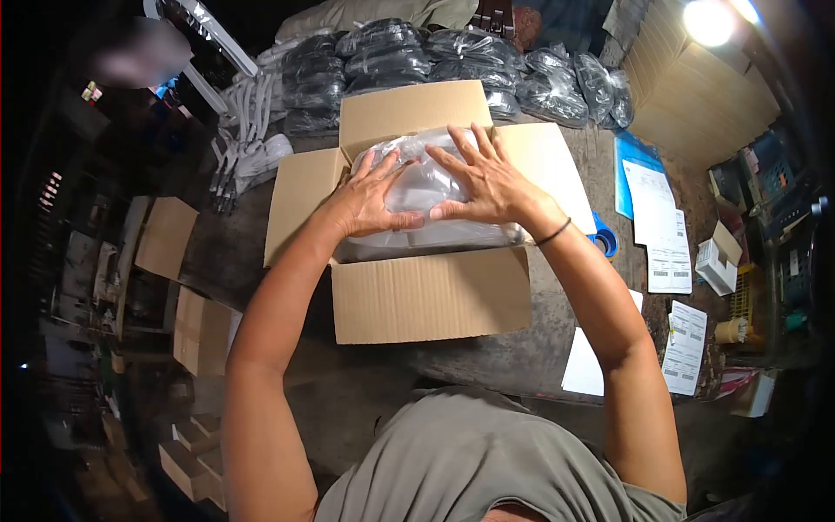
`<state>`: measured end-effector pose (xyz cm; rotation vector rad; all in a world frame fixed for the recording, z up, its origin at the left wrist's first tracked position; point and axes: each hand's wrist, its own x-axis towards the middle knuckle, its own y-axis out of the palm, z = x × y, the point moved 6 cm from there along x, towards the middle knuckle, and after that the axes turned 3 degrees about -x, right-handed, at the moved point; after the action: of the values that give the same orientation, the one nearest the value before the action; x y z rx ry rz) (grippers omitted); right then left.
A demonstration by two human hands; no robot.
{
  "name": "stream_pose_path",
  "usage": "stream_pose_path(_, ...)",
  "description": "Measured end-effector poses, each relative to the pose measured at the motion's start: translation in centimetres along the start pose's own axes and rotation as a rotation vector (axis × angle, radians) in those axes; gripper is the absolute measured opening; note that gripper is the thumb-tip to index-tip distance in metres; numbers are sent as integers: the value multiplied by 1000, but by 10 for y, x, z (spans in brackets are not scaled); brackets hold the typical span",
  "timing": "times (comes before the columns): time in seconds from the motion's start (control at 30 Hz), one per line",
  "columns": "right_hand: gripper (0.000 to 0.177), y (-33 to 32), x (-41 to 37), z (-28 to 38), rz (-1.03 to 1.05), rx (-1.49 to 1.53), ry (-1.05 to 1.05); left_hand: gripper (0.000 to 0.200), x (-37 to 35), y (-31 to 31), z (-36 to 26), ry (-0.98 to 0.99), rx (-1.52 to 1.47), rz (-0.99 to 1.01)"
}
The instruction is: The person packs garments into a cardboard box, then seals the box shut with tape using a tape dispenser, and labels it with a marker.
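An opened cardboard box point(432, 298) stands on the table in front of me with its flaps folded outward. Clear plastic packaging point(426, 187) fills it up to about the rim; what the plastic wraps is hard to make out. My left hand point(372, 198) lies spread on the left side of the plastic, fingers pointing away from me. On the right side, my right hand point(489, 184) rests with its fingers apart and its thumb toward the left thumb. Neither hand grips anything.
Stacked dark plastic-wrapped bundles point(383, 61) line the back of the table, with grey cables point(248, 130) at left. To the right are a blue tape roll point(604, 237), printed sheets point(665, 252) and a small white box point(718, 259). Cardboard boxes point(202, 331) stand at lower left.
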<state>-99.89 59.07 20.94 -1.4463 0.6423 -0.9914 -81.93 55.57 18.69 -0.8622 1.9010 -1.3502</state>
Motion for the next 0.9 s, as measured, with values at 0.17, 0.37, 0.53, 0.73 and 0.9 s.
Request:
stream_pose_path(0.17,110,37,2,-14,153,132,69,112,-1,9,0,-37,-31,41)
stream_pose_path(0.37,112,41,0,-9,254,11,57,118,-4,13,-2,-28,-13,55)
stream_pose_path(0.53,119,41,-4,-2,284,-54,66,122,-6,23,-1,-31,3,65)
stream_pose_path(0.73,116,28,-4,-1,204,-54,15,120,-6,20,-4,-26,39,28)
stream_pose_path(0.9,106,-13,16,40,-27,25,-140,122,0,35,5,-27,183,62)
